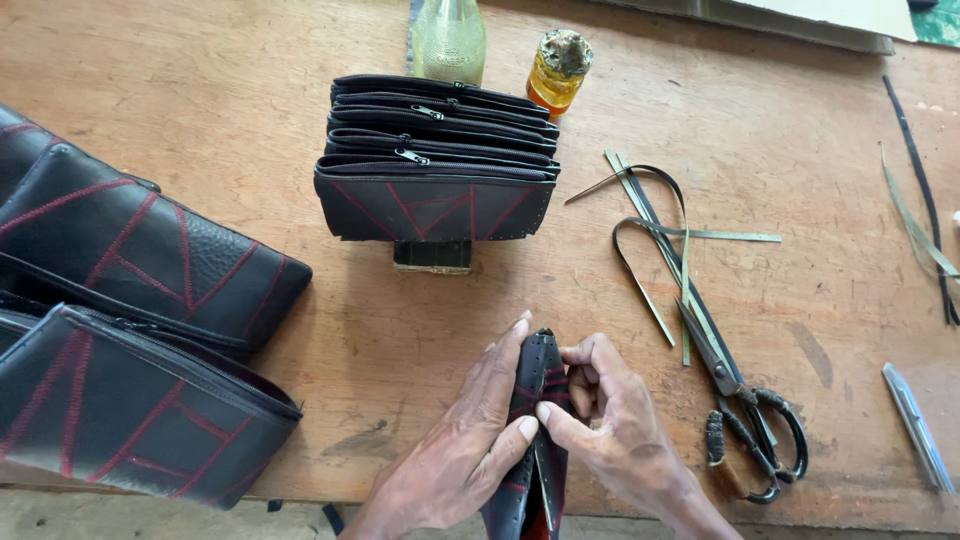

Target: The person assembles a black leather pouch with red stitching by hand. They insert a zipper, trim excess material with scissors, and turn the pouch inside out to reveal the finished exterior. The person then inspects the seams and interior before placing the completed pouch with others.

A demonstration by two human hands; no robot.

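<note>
Black leather pouch with red stitching (pixel 536 400) is standing on edge, both hands clamping it: left hand (pixel 470 440) and right hand (pixel 620 430) pinching together. Black-handled scissors (pixel 735 400) are lying just right.

The pouch (pixel 540 400) is black with red stitched lines, as are the stacked pouches (pixel 437 160) (zips silvery). The worktop (pixel 240 90) is reddish-brown wood. One bottle (pixel 449 40) is pale green, the other bottle (pixel 557 70) amber.
</note>
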